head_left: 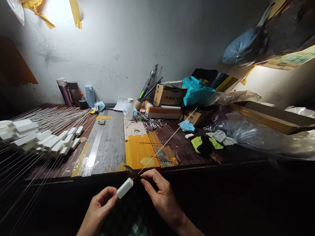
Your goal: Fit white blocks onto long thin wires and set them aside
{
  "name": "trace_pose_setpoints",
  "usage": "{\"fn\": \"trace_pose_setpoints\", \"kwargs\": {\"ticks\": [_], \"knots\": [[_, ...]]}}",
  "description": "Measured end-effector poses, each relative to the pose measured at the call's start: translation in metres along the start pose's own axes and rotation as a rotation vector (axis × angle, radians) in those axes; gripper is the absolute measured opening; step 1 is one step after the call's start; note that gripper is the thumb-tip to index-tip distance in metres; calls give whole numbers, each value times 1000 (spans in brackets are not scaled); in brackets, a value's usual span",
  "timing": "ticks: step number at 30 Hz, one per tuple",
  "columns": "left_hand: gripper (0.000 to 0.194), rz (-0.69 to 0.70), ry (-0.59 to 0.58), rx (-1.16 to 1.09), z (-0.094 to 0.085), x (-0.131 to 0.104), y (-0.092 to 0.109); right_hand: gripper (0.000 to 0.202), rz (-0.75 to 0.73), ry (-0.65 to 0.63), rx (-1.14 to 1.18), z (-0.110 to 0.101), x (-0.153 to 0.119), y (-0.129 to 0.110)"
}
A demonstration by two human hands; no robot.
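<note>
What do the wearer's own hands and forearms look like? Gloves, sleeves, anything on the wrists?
Left hand and right hand: no gloves or rings visible. No sleeve or watch shows on the right forearm; the frame cuts off more of the left arm.

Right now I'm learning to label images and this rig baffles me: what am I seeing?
No machine here: this single picture comes from a camera worn on a person's head, looking forward and down at two bare hands. The left hand holds a white rectangular block. The right hand is beside a thin, pale rod at the block's far end; I cannot tell whether its fingertips grip it. On the dark reddish-brown tabletop, white blocks with thin rods are piled at left, a translucent white-capped bottle stands near the middle, and a black and yellow-green cloth lies at right.
</note>
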State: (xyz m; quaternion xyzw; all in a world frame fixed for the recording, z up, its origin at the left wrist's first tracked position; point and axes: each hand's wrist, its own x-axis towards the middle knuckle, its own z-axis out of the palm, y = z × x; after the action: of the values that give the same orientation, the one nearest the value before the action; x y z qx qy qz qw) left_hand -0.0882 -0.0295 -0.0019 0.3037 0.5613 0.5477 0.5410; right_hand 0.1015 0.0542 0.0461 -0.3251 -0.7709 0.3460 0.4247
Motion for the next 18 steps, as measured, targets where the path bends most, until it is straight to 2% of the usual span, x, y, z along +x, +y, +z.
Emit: {"fn": "trace_pose_setpoints", "kwargs": {"ticks": [5, 12, 18], "knots": [[32, -14, -19, -24, 0, 1, 1, 17, -89, 81, -56, 3, -1, 3], [33, -32, -35, -65, -2, 2, -4, 14, -91, -29, -37, 10, -4, 1], [34, -39, -48, -54, -4, 2, -4, 15, -187, 34, -77, 14, -7, 3]]}}
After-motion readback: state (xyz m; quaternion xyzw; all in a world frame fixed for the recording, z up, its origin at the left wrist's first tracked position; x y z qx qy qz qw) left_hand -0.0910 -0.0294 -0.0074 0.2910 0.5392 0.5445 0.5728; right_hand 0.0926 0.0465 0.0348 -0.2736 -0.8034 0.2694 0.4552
